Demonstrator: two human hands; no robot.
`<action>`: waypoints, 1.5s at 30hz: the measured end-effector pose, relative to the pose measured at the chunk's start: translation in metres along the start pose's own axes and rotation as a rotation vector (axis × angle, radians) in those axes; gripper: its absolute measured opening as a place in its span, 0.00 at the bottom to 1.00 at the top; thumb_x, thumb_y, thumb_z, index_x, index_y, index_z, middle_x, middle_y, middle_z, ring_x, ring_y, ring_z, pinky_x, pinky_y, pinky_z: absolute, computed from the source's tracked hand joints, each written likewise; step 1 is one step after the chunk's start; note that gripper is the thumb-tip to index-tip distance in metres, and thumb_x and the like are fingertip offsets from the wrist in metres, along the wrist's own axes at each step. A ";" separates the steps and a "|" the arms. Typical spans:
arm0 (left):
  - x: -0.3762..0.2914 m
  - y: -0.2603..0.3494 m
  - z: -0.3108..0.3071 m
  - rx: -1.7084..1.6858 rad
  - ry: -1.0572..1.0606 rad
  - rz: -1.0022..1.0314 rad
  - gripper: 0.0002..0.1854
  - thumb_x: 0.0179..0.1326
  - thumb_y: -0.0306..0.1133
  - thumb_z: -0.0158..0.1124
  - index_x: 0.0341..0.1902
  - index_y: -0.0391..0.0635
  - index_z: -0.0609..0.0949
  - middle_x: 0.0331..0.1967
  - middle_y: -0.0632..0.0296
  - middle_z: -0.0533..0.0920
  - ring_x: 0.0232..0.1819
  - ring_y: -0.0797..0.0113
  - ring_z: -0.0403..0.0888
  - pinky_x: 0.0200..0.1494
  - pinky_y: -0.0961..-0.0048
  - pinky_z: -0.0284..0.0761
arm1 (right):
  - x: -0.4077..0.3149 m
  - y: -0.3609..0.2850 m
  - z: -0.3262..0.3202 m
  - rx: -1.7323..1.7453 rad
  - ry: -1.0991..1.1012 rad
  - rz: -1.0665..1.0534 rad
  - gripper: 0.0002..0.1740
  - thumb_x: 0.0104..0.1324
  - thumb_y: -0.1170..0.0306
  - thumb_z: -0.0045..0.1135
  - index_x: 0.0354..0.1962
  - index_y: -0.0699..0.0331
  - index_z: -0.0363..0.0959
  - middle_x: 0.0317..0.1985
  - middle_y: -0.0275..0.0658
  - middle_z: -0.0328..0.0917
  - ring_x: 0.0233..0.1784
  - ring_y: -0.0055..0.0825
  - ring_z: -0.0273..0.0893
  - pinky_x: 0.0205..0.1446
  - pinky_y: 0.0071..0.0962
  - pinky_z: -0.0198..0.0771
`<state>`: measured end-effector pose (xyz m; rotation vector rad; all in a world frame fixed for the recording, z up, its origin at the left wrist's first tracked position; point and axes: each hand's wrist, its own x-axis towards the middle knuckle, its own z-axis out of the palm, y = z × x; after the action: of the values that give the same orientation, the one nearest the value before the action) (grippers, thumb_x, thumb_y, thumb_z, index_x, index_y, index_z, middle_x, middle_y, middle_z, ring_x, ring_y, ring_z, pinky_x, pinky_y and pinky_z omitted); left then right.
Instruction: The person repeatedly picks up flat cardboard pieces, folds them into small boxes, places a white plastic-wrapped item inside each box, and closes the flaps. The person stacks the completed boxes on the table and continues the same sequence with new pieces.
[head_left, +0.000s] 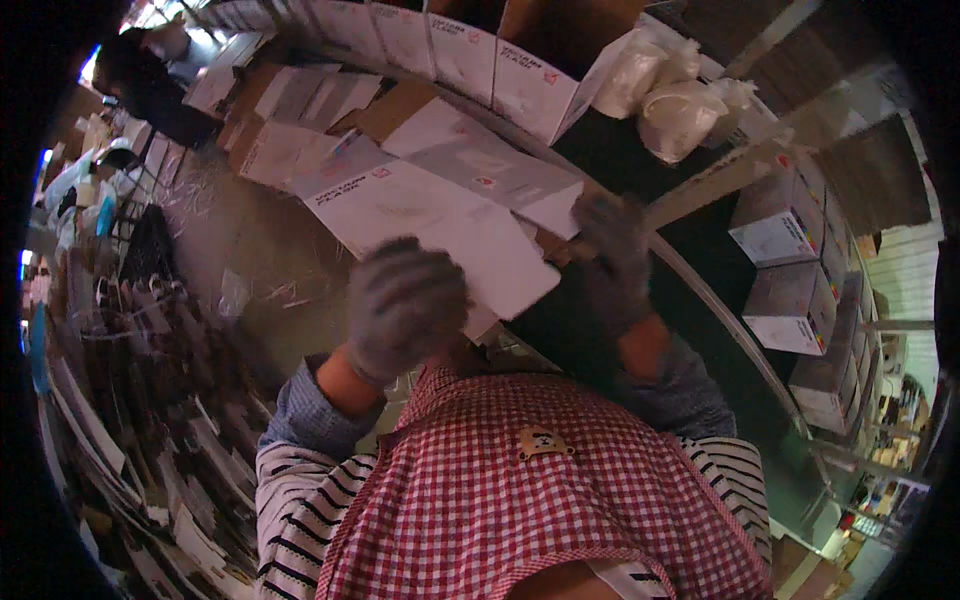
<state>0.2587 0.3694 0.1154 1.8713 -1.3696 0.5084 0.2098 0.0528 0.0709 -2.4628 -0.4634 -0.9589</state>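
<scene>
In front of me is a white and grey printed cardboard carton (439, 217), its panels and flaps spread at an angle. My left hand (409, 307), in a grey glove, has its fingers curled at the carton's near left edge. On the other side, my right hand (616, 262), gloved too and blurred, grips the end of a grey flap (551, 199). The fingertips of both hands are partly hidden. Beyond this carton lie more flattened cartons (289, 142), overlapping on the work surface.
Open white boxes (532, 90) stand in a row at the back. Several plastic-wrapped white items (679, 112) sit beside them. Closed boxes (787, 307) line the right, past a dark green conveyor belt (694, 300). Stacked flat cardboard (165, 420) fills the left. A person (142, 82) is at the far left.
</scene>
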 end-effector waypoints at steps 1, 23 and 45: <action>0.013 -0.004 -0.006 0.002 0.220 0.001 0.18 0.59 0.30 0.68 0.54 0.44 0.82 0.55 0.52 0.82 0.58 0.52 0.79 0.61 0.49 0.73 | 0.026 -0.010 -0.016 0.022 0.098 -0.002 0.22 0.63 0.58 0.61 0.51 0.59 0.81 0.57 0.42 0.80 0.63 0.47 0.75 0.72 0.56 0.57; 0.205 0.130 0.117 -0.855 -0.369 0.036 0.38 0.51 0.32 0.73 0.68 0.43 0.72 0.65 0.49 0.74 0.69 0.51 0.71 0.73 0.59 0.59 | -0.039 -0.009 -0.190 -0.726 -0.383 -0.181 0.19 0.70 0.65 0.54 0.57 0.60 0.73 0.58 0.44 0.76 0.57 0.42 0.76 0.65 0.39 0.68; 0.219 0.112 0.233 -1.082 -0.131 -0.435 0.17 0.62 0.19 0.65 0.55 0.41 0.79 0.49 0.67 0.82 0.53 0.75 0.75 0.57 0.71 0.75 | -0.135 0.034 -0.265 0.461 0.012 0.472 0.38 0.67 0.57 0.62 0.67 0.68 0.60 0.63 0.47 0.70 0.65 0.41 0.71 0.69 0.39 0.66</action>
<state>0.2052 0.0373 0.1543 1.2050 -0.9384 -0.5133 -0.0141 -0.1333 0.1401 -2.0108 -0.0714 -0.5895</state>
